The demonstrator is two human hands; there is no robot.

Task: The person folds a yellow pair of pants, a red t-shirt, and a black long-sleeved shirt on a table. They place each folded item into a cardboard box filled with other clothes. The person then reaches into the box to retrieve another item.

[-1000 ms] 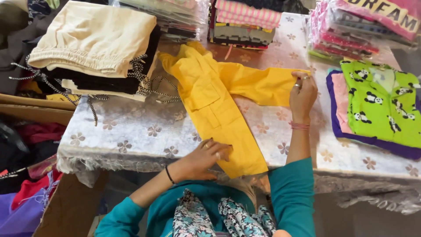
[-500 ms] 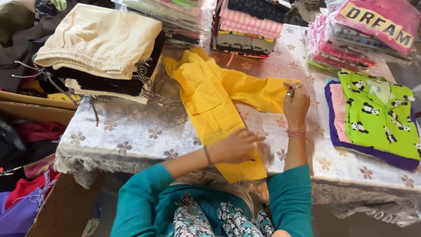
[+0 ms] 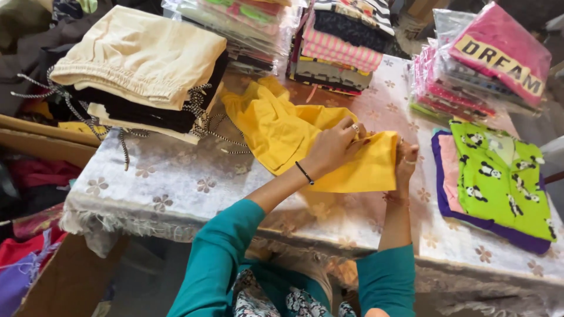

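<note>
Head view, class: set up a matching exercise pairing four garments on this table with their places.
Things:
1. yellow garment
2. cream trousers
3. green panda top
4. pink bagged garment

Places:
A. far right corner, in clear plastic
B. top of the left pile
C. middle, held in both hands
D. right edge, on a purple piece

Pairs: 1-C, 2-B, 3-D, 4-A

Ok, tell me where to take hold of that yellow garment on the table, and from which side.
Grip the yellow garment along its folded right edge, coming in from the right. That edge is lifted off the table where the left hand and right hand already pinch it, so fingers could likely slide underneath. The far end lies bunched near the clothing stacks, harder to grasp cleanly.
</note>
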